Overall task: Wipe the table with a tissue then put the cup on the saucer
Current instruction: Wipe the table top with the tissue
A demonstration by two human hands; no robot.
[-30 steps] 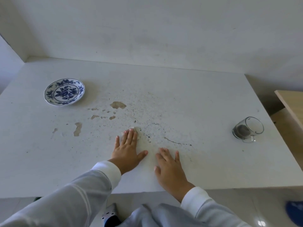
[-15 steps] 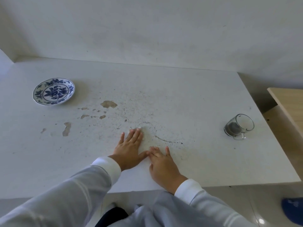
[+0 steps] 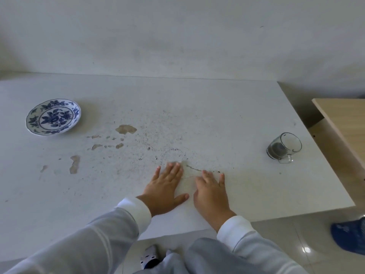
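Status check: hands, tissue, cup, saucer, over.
Left hand and right hand flat on white tissue, mid-table. Cup tipped on its side, far right. Saucer bare, far left. Brown spills unwiped.

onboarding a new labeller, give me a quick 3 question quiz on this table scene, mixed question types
1. True or false: the glass cup stands upright on the saucer.
2. Multiple choice: where are the brown spill patches relative to the left hand? A) to its right, by the cup B) to its left, toward the saucer C) under the saucer
3. Fill in: both hands lie ____ on the table, palms down.

Key
1. False: the cup lies on its side at the right of the table, far from the saucer.
2. B
3. flat; the right hand rests beside the left, and a pale tissue seems to be spread under them.
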